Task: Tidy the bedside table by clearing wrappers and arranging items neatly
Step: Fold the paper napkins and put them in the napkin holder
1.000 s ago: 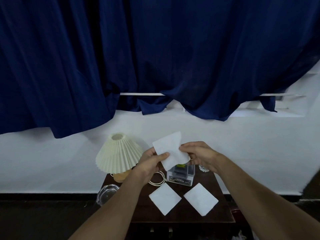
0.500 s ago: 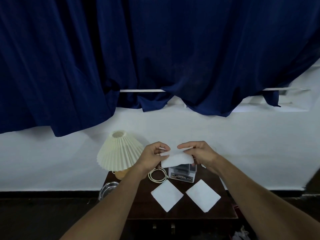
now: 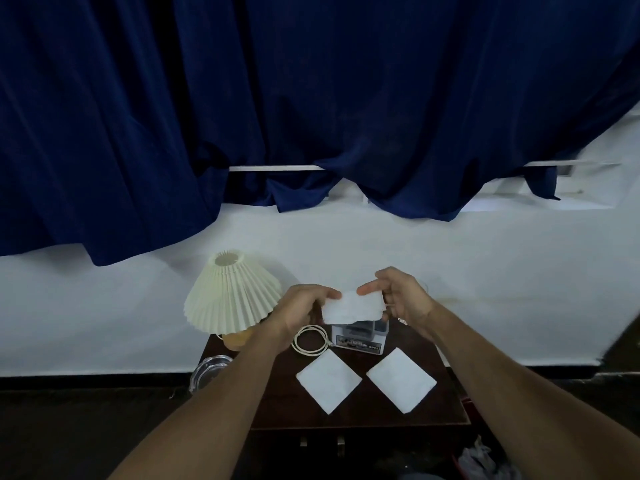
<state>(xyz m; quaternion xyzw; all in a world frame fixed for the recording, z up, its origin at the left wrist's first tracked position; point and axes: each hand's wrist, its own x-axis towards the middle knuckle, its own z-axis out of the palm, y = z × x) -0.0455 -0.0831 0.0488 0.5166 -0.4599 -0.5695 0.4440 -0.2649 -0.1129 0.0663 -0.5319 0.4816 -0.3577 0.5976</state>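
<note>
On desk [image 3: 346, 417] front I see left napkin [image 3: 328, 382] & right napkin [image 3: 401, 380] flat, side by side, not touching. Behind: cable coil [image 3: 310, 341], clear box [image 3: 360, 339]. Above box, left hand [image 3: 298, 308] & right hand [image 3: 401, 296] each pinch one end of folded 3rd napkin [image 3: 351, 306]. Lamp [image 3: 232, 296] back-left, curtain [image 3: 311, 98] beyond.

Dim, bluish, soft picture with wide-angle bending at the edges and deep shadow along the bottom.

— What stood behind?
— A dark blue curtain [image 3: 311, 98] hung over a white wall [image 3: 104, 306]; a pale window ledge [image 3: 519, 199] showed far right.
— And below?
— A dark floor [image 3: 86, 427]; a dark wooden bedside table [image 3: 363, 412]; dim light.
</note>
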